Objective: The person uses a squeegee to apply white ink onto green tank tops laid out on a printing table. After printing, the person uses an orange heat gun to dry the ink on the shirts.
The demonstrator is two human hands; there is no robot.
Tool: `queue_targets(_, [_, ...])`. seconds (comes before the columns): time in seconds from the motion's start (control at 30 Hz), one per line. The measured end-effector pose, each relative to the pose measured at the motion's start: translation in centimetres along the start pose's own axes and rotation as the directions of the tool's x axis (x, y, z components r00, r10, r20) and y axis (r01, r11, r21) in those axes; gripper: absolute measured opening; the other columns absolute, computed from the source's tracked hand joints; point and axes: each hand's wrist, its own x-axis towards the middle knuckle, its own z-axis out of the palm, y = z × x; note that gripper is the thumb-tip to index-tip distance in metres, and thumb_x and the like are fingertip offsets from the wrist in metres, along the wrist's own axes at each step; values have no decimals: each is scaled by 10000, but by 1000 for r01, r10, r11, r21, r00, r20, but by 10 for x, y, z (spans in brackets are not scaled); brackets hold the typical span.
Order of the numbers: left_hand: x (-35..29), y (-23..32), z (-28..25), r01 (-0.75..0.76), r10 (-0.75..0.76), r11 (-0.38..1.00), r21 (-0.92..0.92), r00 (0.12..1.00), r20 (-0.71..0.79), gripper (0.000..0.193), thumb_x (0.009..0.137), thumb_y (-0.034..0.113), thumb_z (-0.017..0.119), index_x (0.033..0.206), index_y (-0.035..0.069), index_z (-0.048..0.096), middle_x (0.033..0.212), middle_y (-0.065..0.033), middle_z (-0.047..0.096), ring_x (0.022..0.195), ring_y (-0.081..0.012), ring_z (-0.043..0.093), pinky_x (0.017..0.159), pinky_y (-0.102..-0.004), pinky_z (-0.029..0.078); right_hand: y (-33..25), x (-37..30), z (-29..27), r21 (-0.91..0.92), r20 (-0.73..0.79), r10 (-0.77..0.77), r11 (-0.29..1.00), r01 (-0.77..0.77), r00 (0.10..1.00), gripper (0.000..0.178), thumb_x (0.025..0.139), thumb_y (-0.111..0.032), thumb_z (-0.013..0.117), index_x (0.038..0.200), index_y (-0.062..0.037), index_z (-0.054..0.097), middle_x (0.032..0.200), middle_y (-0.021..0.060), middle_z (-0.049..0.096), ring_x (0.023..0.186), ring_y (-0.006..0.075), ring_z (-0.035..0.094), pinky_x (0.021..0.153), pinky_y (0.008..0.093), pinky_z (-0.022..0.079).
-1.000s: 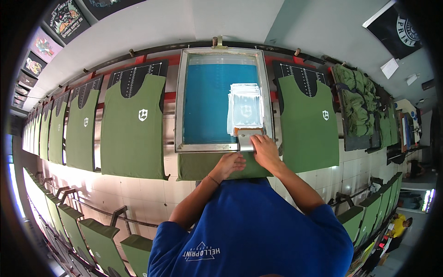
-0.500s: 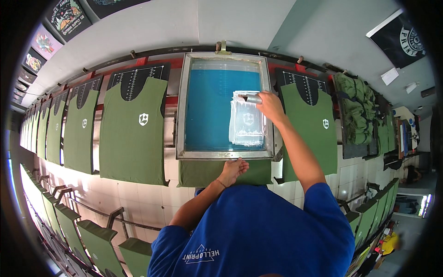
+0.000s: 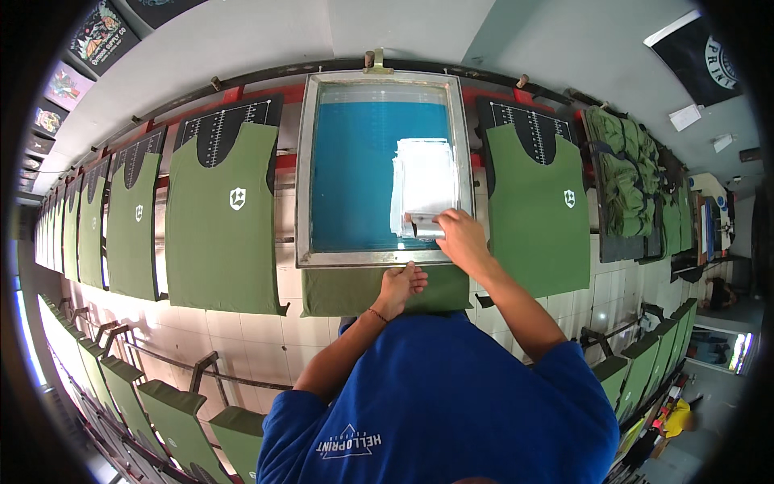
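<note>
A screen printing frame (image 3: 305, 169) with a metal border and blue mesh (image 3: 355, 177) lies over a green shirt (image 3: 347, 294). White ink (image 3: 423, 177) covers a patch on the mesh's right side. My right hand (image 3: 463, 242) grips a small metal squeegee (image 3: 424, 227) at the near end of that patch. Against the frame's near edge rests my left hand (image 3: 401, 290), palm partly turned up, its fingers loosely extended and holding nothing. Most of the shirt is hidden under the frame.
Green shirts with white shield prints lie on boards to the left (image 3: 222, 218) and right (image 3: 536, 210). A pile of green garments (image 3: 625, 177) sits farther right. A dark rail (image 3: 266, 74) runs behind the frame. More shirt-covered boards (image 3: 173, 419) stand at the lower left.
My right hand has drawn the squeegee toward me, from the far end of the ink patch to its near end. The patch is now solid white. My left hand stays at the frame's edge.
</note>
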Motion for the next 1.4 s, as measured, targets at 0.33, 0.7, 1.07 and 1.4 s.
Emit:
queue_targets(0.33, [-47, 71, 33, -411, 703, -367, 834, 464, 538, 384, 828, 143, 651, 1180, 25, 555, 1184, -168, 554, 1124, -303, 505, 967, -416, 409, -5, -36, 33, 67, -217, 6, 998, 9, 976, 390, 634, 30, 652, 1022, -8, 642, 1009, 106, 601, 993, 294, 578, 828, 369, 508])
queue_targets(0.7, [77, 191, 69, -548, 668, -384, 743, 391, 634, 284, 809, 31, 634, 1091, 25, 600, 1058, -154, 624, 1008, -344, 578, 902, -420, 462, 60, 110, -4, -42, -191, -30, 999, 22, 981, 165, 691, 7, 643, 844, -31, 692, 902, 144, 662, 901, 318, 623, 789, 407, 521])
queue_targets(1.07, [-22, 66, 28, -585, 666, -344, 735, 399, 630, 316, 773, -28, 570, 1088, -13, 602, 1065, -151, 627, 1001, -328, 600, 866, -404, 508, -12, -43, 21, 134, -140, 69, 990, -50, 988, 444, 603, 57, 669, 1038, -31, 666, 1033, 95, 628, 985, 295, 590, 840, 376, 503])
queue_targets(1.4, [63, 135, 41, -580, 764, -281, 765, 347, 544, 298, 781, -39, 575, 1072, -2, 628, 1058, -160, 652, 1014, -353, 606, 886, -407, 504, 34, 65, 22, 75, -243, 37, 997, -19, 969, 357, 638, 54, 656, 983, -30, 696, 996, 127, 654, 971, 321, 611, 851, 393, 509])
